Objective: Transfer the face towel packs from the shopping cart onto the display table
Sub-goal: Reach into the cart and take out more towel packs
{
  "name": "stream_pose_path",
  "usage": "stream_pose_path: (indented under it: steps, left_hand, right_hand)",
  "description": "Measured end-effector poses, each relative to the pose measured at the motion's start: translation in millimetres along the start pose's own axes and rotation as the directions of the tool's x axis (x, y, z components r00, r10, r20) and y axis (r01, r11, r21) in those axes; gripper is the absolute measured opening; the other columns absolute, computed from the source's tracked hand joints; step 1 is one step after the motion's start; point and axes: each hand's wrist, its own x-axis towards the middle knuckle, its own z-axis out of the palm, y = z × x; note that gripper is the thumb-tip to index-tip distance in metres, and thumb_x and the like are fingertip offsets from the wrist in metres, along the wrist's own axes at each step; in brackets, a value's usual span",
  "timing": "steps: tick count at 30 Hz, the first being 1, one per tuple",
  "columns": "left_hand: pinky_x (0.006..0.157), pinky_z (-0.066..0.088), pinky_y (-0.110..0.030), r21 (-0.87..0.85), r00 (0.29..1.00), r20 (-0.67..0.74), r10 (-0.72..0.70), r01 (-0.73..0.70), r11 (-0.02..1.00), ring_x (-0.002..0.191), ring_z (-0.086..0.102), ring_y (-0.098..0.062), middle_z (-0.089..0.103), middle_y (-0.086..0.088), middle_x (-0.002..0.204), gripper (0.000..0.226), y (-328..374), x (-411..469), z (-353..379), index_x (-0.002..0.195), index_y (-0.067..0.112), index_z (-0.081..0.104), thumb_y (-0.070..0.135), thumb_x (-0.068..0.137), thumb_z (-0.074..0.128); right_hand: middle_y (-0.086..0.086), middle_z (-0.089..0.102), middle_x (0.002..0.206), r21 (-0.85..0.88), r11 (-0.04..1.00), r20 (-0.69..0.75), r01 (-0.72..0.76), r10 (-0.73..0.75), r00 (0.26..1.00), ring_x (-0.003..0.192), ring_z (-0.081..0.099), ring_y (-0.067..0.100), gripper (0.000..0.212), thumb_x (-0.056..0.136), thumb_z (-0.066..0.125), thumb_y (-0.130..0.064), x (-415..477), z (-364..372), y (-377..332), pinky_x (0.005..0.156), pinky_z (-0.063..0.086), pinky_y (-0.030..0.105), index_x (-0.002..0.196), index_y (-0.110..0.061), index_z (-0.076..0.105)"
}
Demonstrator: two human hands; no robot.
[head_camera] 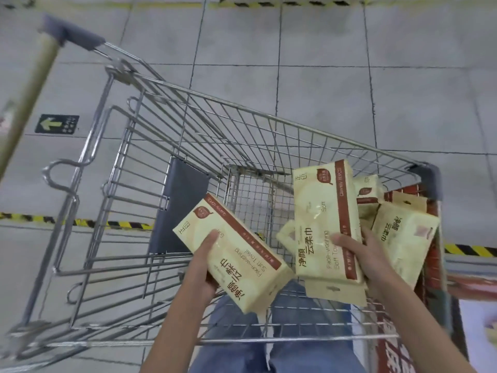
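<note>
Denim-clad legs (pixel 271 332) lowest in frame, seen through the shopping cart (pixel 188 125) wire. Left hand (pixel 207 265) clamps one face towel pack (pixel 231 254) at its near end, thumb on top. Right hand (pixel 360 254) pinches a second pack (pixel 326 222) by its edge. Spare packs (pixel 403 238) heaped centre-right in the basket. Likely light, soft, film-slick; grip across the short end.

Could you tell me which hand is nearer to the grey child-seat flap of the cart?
Left. The left hand is just beside the grey flap; the right hand is farther away across the basket.
</note>
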Motion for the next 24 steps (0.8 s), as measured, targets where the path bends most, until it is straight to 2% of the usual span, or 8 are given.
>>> stream_pose_path:
  steps: [2, 5, 9, 13, 17, 19, 21, 24]
  left_hand:
    - [0.068, 0.056, -0.047, 0.001, 1.0, 0.028, 0.001, -0.001, 1.0, 0.086, 0.072, -0.03, 0.074, -0.012, 0.1, 0.054, 4.0, -11.1, -2.3, 0.11, 0.016, 0.062, 0.035, 0.062, 0.076]
    - [0.067, 0.056, -0.046, 0.019, 0.994, 0.11, 0.023, -0.025, 1.0, 0.086, 0.072, -0.03, 0.074, -0.012, 0.101, 0.052, 13.2, -24.4, -5.6, 0.11, 0.016, 0.062, 0.034, 0.063, 0.075]
    - [0.076, 0.053, -0.051, 0.091, 0.977, 0.214, 0.01, -0.03, 0.995, 0.097, 0.067, -0.035, 0.073, -0.014, 0.104, 0.056, 31.3, -40.9, -6.2, 0.109, 0.015, 0.063, 0.035, 0.059, 0.076]
    - [0.076, 0.051, -0.052, 0.174, 0.948, 0.316, -0.022, -0.035, 0.984, 0.096, 0.067, -0.034, 0.074, -0.013, 0.1, 0.056, 40.8, -62.1, 3.1, 0.107, 0.016, 0.065, 0.038, 0.056, 0.076]
    - [0.072, 0.053, -0.049, 0.241, 0.884, 0.465, -0.056, -0.065, 0.968, 0.086, 0.072, -0.029, 0.074, -0.008, 0.102, 0.053, 32.2, -84.3, 25.6, 0.111, 0.02, 0.065, 0.036, 0.062, 0.075]
    - [0.073, 0.053, -0.05, 0.288, 0.842, 0.529, -0.109, -0.057, 0.956, 0.087, 0.072, -0.029, 0.074, -0.008, 0.104, 0.051, 20.8, -97.2, 39.8, 0.111, 0.02, 0.065, 0.036, 0.063, 0.076]
    - [0.071, 0.054, -0.05, 0.355, 0.8, 0.574, -0.178, -0.047, 0.934, 0.089, 0.072, -0.03, 0.073, -0.008, 0.105, 0.05, 5.4, -108.9, 52.7, 0.11, 0.02, 0.066, 0.036, 0.064, 0.076]
    - [0.076, 0.053, -0.053, 0.485, 0.745, 0.602, -0.288, -0.055, 0.873, 0.098, 0.069, -0.034, 0.072, -0.01, 0.108, 0.058, -23.7, -128.4, 69.9, 0.117, 0.021, 0.064, 0.039, 0.063, 0.076]
  right_hand:
    - [0.004, 0.073, 0.088, 0.128, 0.992, -0.026, 0.011, -0.008, 1.0, 0.069, 0.072, 0.019, 0.073, 0.052, 0.079, -0.027, -20.8, -0.7, 6.5, 0.05, 0.055, 0.029, 0.118, -0.022, 0.05]
    - [0.001, 0.075, 0.085, 0.255, 0.965, -0.068, 0.058, -0.042, 0.997, 0.074, 0.073, 0.021, 0.073, 0.049, 0.088, -0.02, -53.5, 4.0, 19.9, 0.052, 0.056, 0.03, 0.112, -0.027, 0.054]
    - [0.01, 0.074, 0.094, 0.42, 0.895, -0.185, 0.152, -0.079, 0.979, 0.082, 0.072, 0.028, 0.075, 0.052, 0.077, -0.024, -103.5, 17.4, 42.1, 0.062, 0.057, 0.038, 0.123, -0.016, 0.053]
    - [0.016, 0.072, 0.099, 0.564, 0.781, -0.307, 0.269, -0.104, 0.946, 0.082, 0.071, 0.03, 0.064, 0.06, 0.069, -0.019, -156.5, 27.3, 70.8, 0.059, 0.058, 0.038, 0.121, -0.009, 0.055]
    - [0.018, 0.072, 0.098, 0.642, 0.679, -0.438, 0.357, -0.058, 0.897, 0.082, 0.071, 0.033, 0.059, 0.062, 0.067, -0.018, -214.7, 32.2, 116.4, 0.059, 0.058, 0.04, 0.119, -0.008, 0.056]
    - [0.019, 0.072, 0.098, 0.665, 0.633, -0.5, 0.396, -0.016, 0.866, 0.082, 0.071, 0.035, 0.063, 0.062, 0.067, -0.02, -241.6, 35.5, 143.1, 0.061, 0.058, 0.041, 0.122, -0.01, 0.053]
    - [0.02, 0.071, 0.101, 0.684, 0.583, -0.56, 0.438, 0.037, 0.827, 0.086, 0.07, 0.038, 0.069, 0.061, 0.068, -0.022, -265.0, 39.4, 169.4, 0.069, 0.057, 0.047, 0.126, -0.011, 0.051]
    - [0.019, 0.071, 0.101, 0.71, 0.477, -0.637, 0.517, 0.122, 0.761, 0.084, 0.07, 0.037, 0.064, 0.062, 0.067, -0.02, -294.7, 45.8, 204.7, 0.065, 0.057, 0.045, 0.124, -0.009, 0.053]
